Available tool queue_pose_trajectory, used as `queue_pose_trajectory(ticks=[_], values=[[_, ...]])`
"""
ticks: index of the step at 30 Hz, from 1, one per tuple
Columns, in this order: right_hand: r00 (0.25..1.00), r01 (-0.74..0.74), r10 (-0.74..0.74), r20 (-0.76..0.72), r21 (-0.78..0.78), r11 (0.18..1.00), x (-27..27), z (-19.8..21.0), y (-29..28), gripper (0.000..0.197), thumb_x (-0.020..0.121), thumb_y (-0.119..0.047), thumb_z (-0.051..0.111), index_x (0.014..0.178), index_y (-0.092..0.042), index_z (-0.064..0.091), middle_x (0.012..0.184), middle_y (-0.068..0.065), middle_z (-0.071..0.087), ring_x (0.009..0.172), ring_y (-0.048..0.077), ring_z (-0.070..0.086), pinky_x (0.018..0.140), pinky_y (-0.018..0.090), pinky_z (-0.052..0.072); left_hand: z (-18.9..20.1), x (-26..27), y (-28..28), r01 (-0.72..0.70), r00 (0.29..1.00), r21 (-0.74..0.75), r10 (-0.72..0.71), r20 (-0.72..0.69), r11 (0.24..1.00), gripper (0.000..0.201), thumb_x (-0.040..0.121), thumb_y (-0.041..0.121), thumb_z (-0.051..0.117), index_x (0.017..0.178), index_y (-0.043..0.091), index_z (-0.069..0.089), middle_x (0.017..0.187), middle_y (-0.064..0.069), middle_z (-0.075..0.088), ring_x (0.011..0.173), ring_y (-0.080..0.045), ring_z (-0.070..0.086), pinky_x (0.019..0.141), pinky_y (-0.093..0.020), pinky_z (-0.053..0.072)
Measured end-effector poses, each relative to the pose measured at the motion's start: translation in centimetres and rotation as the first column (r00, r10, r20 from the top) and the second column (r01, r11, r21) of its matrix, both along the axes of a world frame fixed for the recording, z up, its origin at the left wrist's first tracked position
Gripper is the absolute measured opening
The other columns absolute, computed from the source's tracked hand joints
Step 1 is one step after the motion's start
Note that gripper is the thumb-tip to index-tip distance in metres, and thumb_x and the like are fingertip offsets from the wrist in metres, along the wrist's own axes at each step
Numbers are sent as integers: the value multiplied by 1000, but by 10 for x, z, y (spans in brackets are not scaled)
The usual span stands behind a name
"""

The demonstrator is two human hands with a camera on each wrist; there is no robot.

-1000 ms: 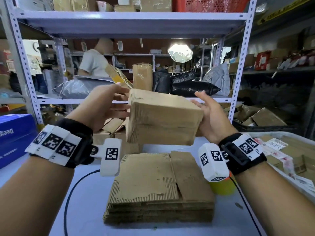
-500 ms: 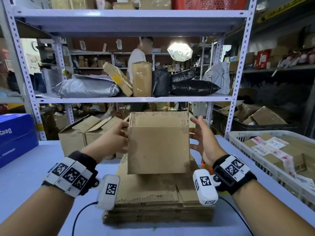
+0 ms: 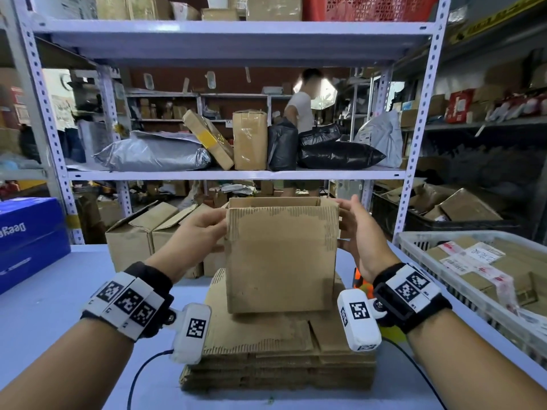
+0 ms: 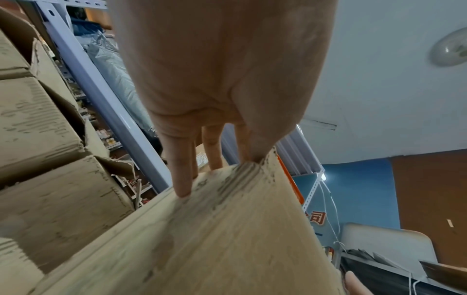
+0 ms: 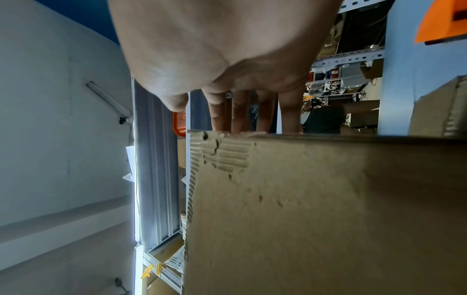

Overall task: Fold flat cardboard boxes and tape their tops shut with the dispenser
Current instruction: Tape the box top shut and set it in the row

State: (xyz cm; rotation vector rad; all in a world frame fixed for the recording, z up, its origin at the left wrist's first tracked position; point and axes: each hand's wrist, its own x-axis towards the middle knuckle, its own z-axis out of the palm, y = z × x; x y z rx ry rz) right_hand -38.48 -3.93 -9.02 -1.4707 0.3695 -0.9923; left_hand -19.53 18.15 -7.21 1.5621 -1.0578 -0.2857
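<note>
Warehouse shelving (image 3: 225,174) loaded with parcels fills the background; a pale blue table (image 3: 88,291) carries the work area.

1. Position. An erected box (image 3: 281,255) stands upright with its top open on a stack of flat cardboard boxes (image 3: 266,350) at the centre of the table. Assembled boxes (image 3: 133,238) sit at 10 o'clock from it, a white crate of taped parcels (image 3: 473,276) at 3 o'clock.

2. Hand state. The left hand (image 3: 201,232) rests against the box's left upper edge; the left wrist view shows straight fingers (image 4: 182,175) lying on the side panel, the thumb tip at the corner. The right hand (image 3: 358,232) is open at the right upper edge, fingers (image 5: 240,115) extended past the rim. Neither hand closes around the cardboard.

3. Step in hand (judged): squaring the box and preparing to fold the top flaps.

4. Procedure advice:
- Press both side walls inward evenly so the corners stay square.
- Fold the short flaps first, then the long ones, so the seam runs down the centre.
- Hold the seam closed with one hand before reaching for tape.
- An orange object (image 3: 359,279) partly hidden behind the right wrist, at 4 o'clock from the box, may be the dispenser; this cannot be confirmed.

5. Caution. The stack beneath is uneven; the box may tip under lopsided pressure.
</note>
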Motion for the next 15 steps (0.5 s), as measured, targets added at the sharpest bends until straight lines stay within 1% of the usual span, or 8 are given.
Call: queue_pose_trajectory(ticks=[2, 3, 5, 6, 8, 11, 13, 15], values=[[1000, 12, -12, -29, -11, 1000, -1, 1, -1, 43, 105, -48, 35, 99, -31, 74, 112, 2, 73, 104, 21, 65, 71, 35, 57, -4, 1, 0, 23, 1000, -1, -23, -2, 1000, 28, 103, 16, 54, 97, 28, 79, 96, 4, 77, 86, -8, 71, 69, -20, 55], [998, 14, -16, -64, -34, 999, 0, 1, -2, 38, 105, -42, 39, 97, -31, 74, 109, -1, 73, 104, 20, 66, 68, 32, 56, -5, 1, 1, 46, 999, 20, -46, 4, 999, 31, 102, 10, 55, 97, 28, 80, 98, 2, 78, 88, -11, 72, 71, -21, 56], [989, 5, -17, -149, -78, 997, 1, 0, -4, 25, 103, -36, 48, 102, -28, 72, 109, -4, 73, 110, 19, 64, 74, 34, 58, -7, 3, 2, 99, 995, 73, -100, 10, 992, 35, 100, 1, 55, 101, 25, 80, 104, -3, 78, 96, -15, 73, 78, -22, 58], [984, -1, -15, -180, -92, 996, 1, 0, -5, 23, 102, -36, 51, 105, -27, 71, 111, -3, 72, 113, 18, 62, 79, 36, 58, -6, 4, 4, 121, 992, 98, -123, 11, 988, 34, 99, -2, 55, 107, 22, 78, 107, -4, 77, 101, -18, 73, 82, -24, 58], [982, 0, -18, -189, -95, 996, 2, -1, -7, 21, 101, -34, 52, 107, -26, 71, 112, -3, 72, 113, 18, 62, 82, 37, 58, -1, 7, 5, 165, 985, 156, -171, 23, 974, 33, 99, -5, 54, 120, 14, 71, 114, -4, 76, 109, -22, 70, 89, -28, 57], [985, 42, -62, -163, -124, 991, 5, -3, -7, 19, 101, -25, 52, 106, -24, 70, 110, 0, 72, 108, 18, 64, 89, 40, 54, 6, 8, 4, 200, 978, 236, -208, 10, 951, 47, 100, -1, 54, 142, 18, 53, 125, -1, 71, 116, -19, 66, 97, -32, 54], [984, 45, -72, -165, -160, 986, 9, -4, -7, 20, 102, -22, 51, 104, -23, 71, 103, 0, 73, 97, 17, 65, 81, 34, 54, 10, 8, 3, 209, 977, 271, -213, -12, 940, 61, 99, 1, 55, 153, 22, 37, 130, 5, 66, 116, -10, 64, 93, -26, 55], [983, 19, -49, -178, -169, 985, 11, -5, -6, 23, 102, -20, 51, 99, -23, 73, 95, -2, 74, 92, 16, 66, 77, 30, 52, 12, 8, 4, 236, 969, 310, -245, -10, 921, 60, 98, 0, 56, 152, 21, 40, 131, 3, 66, 117, -11, 65, 93, -26, 56]])
